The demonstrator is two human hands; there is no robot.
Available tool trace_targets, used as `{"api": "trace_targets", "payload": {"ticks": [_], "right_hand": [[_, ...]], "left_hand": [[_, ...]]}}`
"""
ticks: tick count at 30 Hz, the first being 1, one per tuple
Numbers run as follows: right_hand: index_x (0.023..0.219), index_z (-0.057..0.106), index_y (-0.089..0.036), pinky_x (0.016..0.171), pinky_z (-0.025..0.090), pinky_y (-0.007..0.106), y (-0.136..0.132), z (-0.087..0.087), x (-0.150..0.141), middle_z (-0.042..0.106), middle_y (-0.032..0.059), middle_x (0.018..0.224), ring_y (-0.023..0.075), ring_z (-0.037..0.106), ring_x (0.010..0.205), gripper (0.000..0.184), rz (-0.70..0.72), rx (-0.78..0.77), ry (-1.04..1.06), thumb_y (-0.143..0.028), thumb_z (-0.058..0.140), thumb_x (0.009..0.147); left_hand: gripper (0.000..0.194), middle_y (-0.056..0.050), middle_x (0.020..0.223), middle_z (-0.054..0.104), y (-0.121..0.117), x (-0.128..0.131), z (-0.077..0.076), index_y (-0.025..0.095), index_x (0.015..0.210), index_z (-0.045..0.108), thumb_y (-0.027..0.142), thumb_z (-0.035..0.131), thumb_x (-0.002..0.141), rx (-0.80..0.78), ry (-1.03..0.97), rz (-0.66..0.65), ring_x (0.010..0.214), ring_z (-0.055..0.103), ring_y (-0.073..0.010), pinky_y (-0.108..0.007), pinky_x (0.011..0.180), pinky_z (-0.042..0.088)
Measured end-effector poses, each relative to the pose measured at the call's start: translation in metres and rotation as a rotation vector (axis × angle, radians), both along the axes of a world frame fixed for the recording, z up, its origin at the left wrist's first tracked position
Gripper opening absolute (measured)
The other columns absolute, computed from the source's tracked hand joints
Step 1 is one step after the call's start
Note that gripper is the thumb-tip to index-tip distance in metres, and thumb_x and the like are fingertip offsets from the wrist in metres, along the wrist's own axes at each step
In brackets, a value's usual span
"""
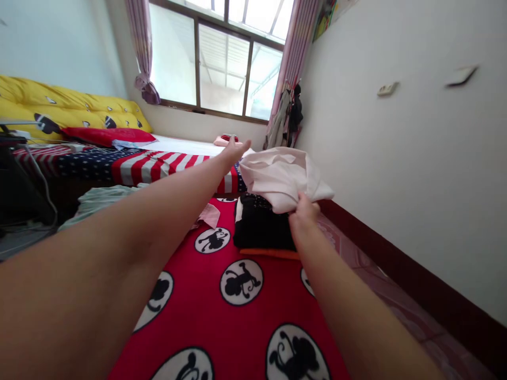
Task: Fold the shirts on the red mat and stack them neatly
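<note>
A white folded garment hangs loosely over a stack of dark folded clothes; its exact kind is unclear. My right hand is closed on its near edge. At the garment's left side, my left hand has its fingers stretched apart, and I see no cloth held in it. Beneath the dark clothes an orange folded piece sticks out. The stack rests on a red blanket printed with black monkeys in white circles.
To the left lie a pink cloth, partly behind my left arm, and a pale green cloth. A bed with a stars-and-stripes cover stands beyond. A white wall borders the right side, with tiled floor along it.
</note>
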State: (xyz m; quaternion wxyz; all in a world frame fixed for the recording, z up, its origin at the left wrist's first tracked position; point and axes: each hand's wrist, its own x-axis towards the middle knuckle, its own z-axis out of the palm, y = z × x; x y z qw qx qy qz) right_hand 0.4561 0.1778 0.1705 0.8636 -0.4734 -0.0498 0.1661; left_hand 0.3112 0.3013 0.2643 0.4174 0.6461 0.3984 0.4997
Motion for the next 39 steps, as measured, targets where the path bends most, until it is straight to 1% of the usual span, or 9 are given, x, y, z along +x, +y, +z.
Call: {"api": "trace_targets", "payload": {"ticks": [5, 8, 11, 14, 19, 24, 28, 33, 39], "right_hand": [[0.103, 0.055, -0.015, 0.055, 0.059, 0.027, 0.032, -0.055, -0.037, 0.068, 0.0035, 0.087, 0.0203, 0.068, 0.083, 0.034, 0.14, -0.064, 0.199, -0.009, 0.061, 0.07], [0.104, 0.055, -0.017, 0.06, 0.059, 0.028, 0.022, -0.071, -0.043, 0.069, 0.0009, 0.087, 0.0173, 0.069, 0.079, 0.031, 0.233, -0.016, 0.19, -0.014, 0.062, 0.074], [0.101, 0.057, -0.019, 0.058, 0.059, 0.033, 0.002, -0.078, -0.026, 0.069, 0.0019, 0.085, 0.0177, 0.069, 0.07, 0.024, 0.368, -0.113, 0.034, -0.036, 0.057, 0.083], [0.097, 0.058, -0.016, 0.055, 0.056, 0.034, -0.019, -0.082, 0.006, 0.069, 0.0092, 0.086, 0.0202, 0.069, 0.065, 0.039, 0.201, -0.456, -0.293, -0.047, 0.035, 0.091], [0.123, 0.052, -0.018, 0.093, 0.045, 0.042, -0.037, -0.082, 0.046, 0.051, 0.0168, 0.133, 0.0286, 0.054, 0.117, 0.045, -0.144, -0.653, -0.736, -0.034, 0.051, 0.081], [0.12, 0.059, -0.019, 0.104, 0.035, 0.049, -0.046, -0.093, 0.046, 0.057, 0.0127, 0.131, 0.0309, 0.042, 0.129, 0.04, 0.066, -0.976, -1.392, -0.034, 0.051, 0.085], [0.119, 0.06, -0.012, 0.107, 0.034, 0.048, -0.073, -0.112, 0.001, 0.055, 0.0165, 0.133, 0.0284, 0.044, 0.129, 0.041, 0.025, -0.787, -1.482, -0.035, 0.045, 0.089], [0.121, 0.061, -0.018, 0.104, 0.042, 0.044, -0.128, -0.165, -0.107, 0.054, 0.0123, 0.135, 0.0255, 0.048, 0.128, 0.037, 0.427, -0.642, -1.517, -0.032, 0.049, 0.088], [0.119, 0.063, -0.03, 0.105, 0.035, 0.06, -0.169, -0.196, -0.17, 0.05, 0.0051, 0.14, 0.03, 0.045, 0.131, 0.034, 0.661, -0.73, -1.611, -0.038, 0.053, 0.087]], "left_hand": [[0.054, -0.015, 0.115, 0.062, -0.045, -0.023, -0.116, 0.016, 0.13, 0.045, 0.035, 0.064, 0.083, -0.307, -0.023, -0.154, 0.094, 0.064, -0.0223, -0.033, 0.074, 0.053], [0.055, -0.015, 0.116, 0.061, -0.068, -0.028, -0.156, 0.017, 0.134, 0.042, 0.031, 0.061, 0.084, -0.386, -0.068, -0.255, 0.1, 0.062, -0.0219, -0.03, 0.072, 0.054], [0.065, -0.015, 0.119, 0.059, -0.072, -0.021, -0.166, 0.02, 0.142, 0.034, 0.032, 0.06, 0.084, -0.297, -0.042, -0.24, 0.103, 0.061, -0.0233, -0.031, 0.072, 0.054], [0.066, -0.011, 0.117, 0.06, -0.066, -0.011, -0.167, 0.023, 0.138, 0.046, 0.03, 0.068, 0.077, 0.022, 0.162, -0.196, 0.1, 0.061, -0.0241, -0.036, 0.083, 0.052], [0.045, -0.011, 0.111, 0.059, -0.059, -0.003, -0.176, 0.02, 0.121, 0.064, 0.028, 0.066, 0.077, 0.239, 0.431, -0.11, 0.106, 0.058, -0.0267, -0.039, 0.097, 0.045], [0.05, -0.014, 0.118, 0.056, -0.079, -0.026, -0.2, 0.016, 0.13, 0.055, 0.023, 0.061, 0.081, 0.251, 0.413, -0.11, 0.11, 0.057, -0.0259, -0.04, 0.098, 0.046], [0.046, -0.013, 0.134, 0.048, -0.122, -0.077, -0.236, 0.019, 0.129, 0.055, 0.022, 0.058, 0.082, 0.355, 0.423, -0.15, 0.125, 0.047, -0.0259, -0.042, 0.107, 0.038], [0.045, -0.01, 0.143, 0.045, -0.185, -0.16, -0.274, 0.027, 0.128, 0.056, 0.021, 0.055, 0.083, 0.338, 0.663, -0.223, 0.131, 0.042, -0.0281, -0.049, 0.109, 0.035], [0.05, -0.005, 0.147, 0.043, -0.211, -0.245, -0.255, 0.034, 0.13, 0.055, 0.026, 0.061, 0.08, 0.356, 0.83, -0.426, 0.134, 0.039, -0.0274, -0.047, 0.111, 0.032]]}}
